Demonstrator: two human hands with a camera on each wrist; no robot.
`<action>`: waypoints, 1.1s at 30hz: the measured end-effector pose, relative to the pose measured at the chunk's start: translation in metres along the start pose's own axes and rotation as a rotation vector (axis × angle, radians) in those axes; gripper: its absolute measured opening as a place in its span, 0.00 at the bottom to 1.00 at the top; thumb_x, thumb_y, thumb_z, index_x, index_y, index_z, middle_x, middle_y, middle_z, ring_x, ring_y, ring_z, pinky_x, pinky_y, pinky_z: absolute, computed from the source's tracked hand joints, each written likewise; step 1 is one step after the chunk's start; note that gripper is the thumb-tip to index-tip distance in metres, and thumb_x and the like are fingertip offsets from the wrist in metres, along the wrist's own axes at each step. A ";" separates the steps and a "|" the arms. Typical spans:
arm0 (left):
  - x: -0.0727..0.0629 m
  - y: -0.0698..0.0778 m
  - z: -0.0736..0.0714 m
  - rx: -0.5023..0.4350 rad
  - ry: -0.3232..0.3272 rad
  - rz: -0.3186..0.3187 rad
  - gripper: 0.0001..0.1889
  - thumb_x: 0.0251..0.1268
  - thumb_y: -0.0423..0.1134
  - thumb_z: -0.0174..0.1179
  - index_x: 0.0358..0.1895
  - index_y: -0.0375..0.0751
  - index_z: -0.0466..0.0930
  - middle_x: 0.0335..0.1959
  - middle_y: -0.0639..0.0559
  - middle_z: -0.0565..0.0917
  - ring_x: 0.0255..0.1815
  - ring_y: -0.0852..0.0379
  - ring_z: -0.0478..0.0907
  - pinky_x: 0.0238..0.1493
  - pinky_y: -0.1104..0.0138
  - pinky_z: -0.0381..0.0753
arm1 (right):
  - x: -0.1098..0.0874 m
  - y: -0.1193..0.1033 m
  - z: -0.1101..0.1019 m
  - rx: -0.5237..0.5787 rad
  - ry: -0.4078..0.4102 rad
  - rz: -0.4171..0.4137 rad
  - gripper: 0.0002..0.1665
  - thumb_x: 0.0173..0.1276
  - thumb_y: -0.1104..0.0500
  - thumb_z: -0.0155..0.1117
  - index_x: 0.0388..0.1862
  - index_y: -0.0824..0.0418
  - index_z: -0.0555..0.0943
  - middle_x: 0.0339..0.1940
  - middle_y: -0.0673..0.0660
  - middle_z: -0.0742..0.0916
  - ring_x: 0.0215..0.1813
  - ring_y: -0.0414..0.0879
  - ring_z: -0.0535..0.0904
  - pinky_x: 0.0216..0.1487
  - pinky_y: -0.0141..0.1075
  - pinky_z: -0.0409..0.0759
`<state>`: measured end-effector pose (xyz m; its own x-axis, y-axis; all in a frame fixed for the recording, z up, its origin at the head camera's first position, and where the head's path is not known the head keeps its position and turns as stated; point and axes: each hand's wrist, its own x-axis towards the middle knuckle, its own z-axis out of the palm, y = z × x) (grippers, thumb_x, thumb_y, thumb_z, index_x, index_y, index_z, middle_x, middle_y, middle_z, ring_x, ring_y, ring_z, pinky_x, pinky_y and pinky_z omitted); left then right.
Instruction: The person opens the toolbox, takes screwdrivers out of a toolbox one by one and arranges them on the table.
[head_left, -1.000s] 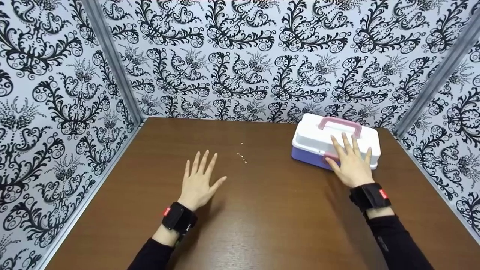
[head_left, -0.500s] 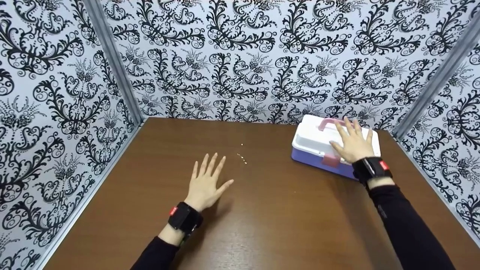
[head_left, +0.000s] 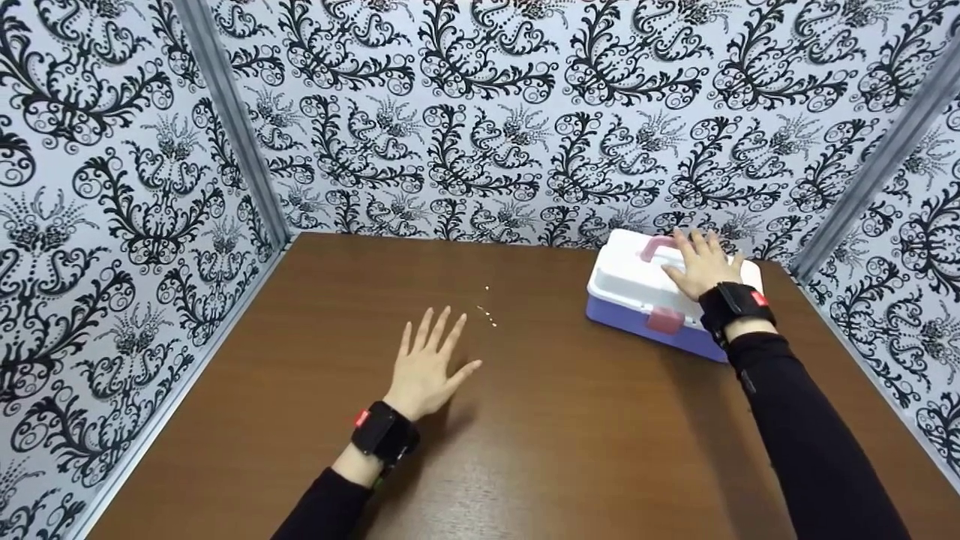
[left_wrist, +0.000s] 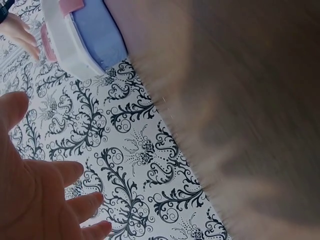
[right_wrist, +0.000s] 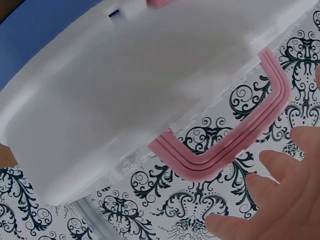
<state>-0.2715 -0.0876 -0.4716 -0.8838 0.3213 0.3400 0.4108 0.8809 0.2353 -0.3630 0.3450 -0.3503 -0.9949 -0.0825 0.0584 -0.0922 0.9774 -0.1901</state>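
A storage box (head_left: 622, 274) with a white lid, a purple-blue base and a pink latch (head_left: 665, 320) sits at the right rear of the table. On its lid stands a pink handle (right_wrist: 220, 155), raised. Over the lid is my right hand (head_left: 703, 268), fingers spread and straight. In the right wrist view, a gap shows between its fingertips and the handle; nothing is held. Above the middle-left of the table hovers my left hand (head_left: 426, 375), fingers straight and spread, holding nothing. The left wrist view shows its fingers (left_wrist: 85, 205) apart from the box (left_wrist: 97, 35).
The brown wooden table (head_left: 525, 420) meets a patterned wall (head_left: 495, 135) at the back, with patterned side walls and grey corner posts. Several tiny pale specks (head_left: 489, 315) mark the table near its centre.
My right hand has moved from the box's front up and away over the lid toward the handle. The left hand has drifted a little to the right. The box stays put.
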 end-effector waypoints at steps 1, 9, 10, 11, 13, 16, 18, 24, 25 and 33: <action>0.000 0.000 0.001 -0.007 -0.001 0.003 0.40 0.69 0.64 0.47 0.78 0.49 0.54 0.80 0.43 0.55 0.81 0.39 0.46 0.80 0.41 0.41 | 0.001 0.000 0.001 -0.004 -0.004 0.003 0.45 0.76 0.45 0.45 0.80 0.64 0.41 0.79 0.74 0.47 0.79 0.73 0.35 0.69 0.77 0.29; 0.004 0.001 0.002 -0.013 -0.023 0.022 0.38 0.71 0.62 0.46 0.78 0.48 0.55 0.80 0.42 0.55 0.81 0.38 0.47 0.80 0.41 0.44 | 0.010 0.008 0.009 -0.024 0.008 0.018 0.47 0.75 0.48 0.49 0.78 0.71 0.41 0.78 0.75 0.50 0.79 0.73 0.40 0.68 0.79 0.32; 0.004 0.001 0.002 -0.019 -0.024 0.023 0.38 0.72 0.62 0.47 0.78 0.47 0.55 0.80 0.42 0.55 0.81 0.38 0.47 0.80 0.41 0.43 | 0.011 0.008 0.009 -0.029 0.034 0.014 0.46 0.74 0.51 0.50 0.78 0.72 0.44 0.77 0.76 0.54 0.78 0.74 0.45 0.68 0.79 0.35; 0.004 0.001 0.001 -0.019 -0.026 0.022 0.38 0.72 0.62 0.47 0.78 0.48 0.55 0.80 0.42 0.55 0.81 0.38 0.47 0.80 0.41 0.43 | 0.012 0.007 0.009 -0.037 0.072 0.000 0.43 0.73 0.54 0.52 0.78 0.72 0.48 0.75 0.78 0.59 0.75 0.75 0.52 0.68 0.79 0.42; 0.004 0.001 0.001 -0.016 -0.030 0.018 0.38 0.72 0.62 0.46 0.78 0.48 0.54 0.80 0.42 0.55 0.81 0.38 0.47 0.80 0.42 0.42 | 0.013 0.006 0.009 -0.044 0.163 -0.023 0.35 0.71 0.62 0.50 0.74 0.72 0.57 0.65 0.82 0.70 0.66 0.78 0.66 0.64 0.76 0.60; 0.004 0.001 0.001 -0.011 -0.023 0.024 0.38 0.71 0.62 0.47 0.78 0.48 0.55 0.80 0.43 0.56 0.81 0.39 0.48 0.80 0.41 0.44 | 0.016 0.004 0.009 -0.074 0.307 -0.051 0.20 0.68 0.72 0.46 0.57 0.75 0.71 0.46 0.84 0.80 0.46 0.80 0.78 0.46 0.70 0.76; 0.004 0.001 0.001 -0.009 -0.016 0.030 0.37 0.71 0.62 0.47 0.78 0.48 0.56 0.80 0.43 0.56 0.81 0.39 0.48 0.80 0.41 0.45 | 0.018 0.004 0.008 -0.077 0.356 -0.056 0.13 0.67 0.75 0.44 0.46 0.77 0.74 0.39 0.84 0.81 0.39 0.80 0.79 0.37 0.68 0.78; 0.005 0.003 0.002 -0.015 -0.022 0.037 0.37 0.71 0.61 0.48 0.78 0.48 0.56 0.80 0.44 0.56 0.81 0.40 0.47 0.80 0.41 0.44 | 0.021 0.012 0.010 -0.081 0.348 -0.064 0.12 0.65 0.75 0.46 0.33 0.76 0.79 0.36 0.81 0.83 0.38 0.78 0.80 0.35 0.66 0.78; 0.004 0.002 0.003 -0.014 -0.026 0.035 0.37 0.71 0.61 0.47 0.78 0.48 0.56 0.80 0.44 0.55 0.81 0.39 0.47 0.80 0.41 0.44 | 0.021 0.013 0.011 -0.075 0.342 -0.067 0.12 0.65 0.75 0.46 0.33 0.75 0.80 0.36 0.81 0.83 0.38 0.78 0.80 0.35 0.66 0.78; 0.004 -0.001 0.006 -0.004 -0.039 0.027 0.38 0.72 0.61 0.46 0.78 0.48 0.55 0.80 0.44 0.55 0.81 0.39 0.46 0.80 0.41 0.44 | 0.022 0.017 0.015 -0.006 0.311 -0.107 0.13 0.65 0.74 0.46 0.33 0.73 0.81 0.37 0.81 0.83 0.39 0.77 0.80 0.37 0.65 0.77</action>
<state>-0.2769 -0.0846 -0.4762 -0.8806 0.3583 0.3100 0.4352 0.8704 0.2303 -0.3874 0.3572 -0.3667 -0.9191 -0.1220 0.3747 -0.1941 0.9677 -0.1609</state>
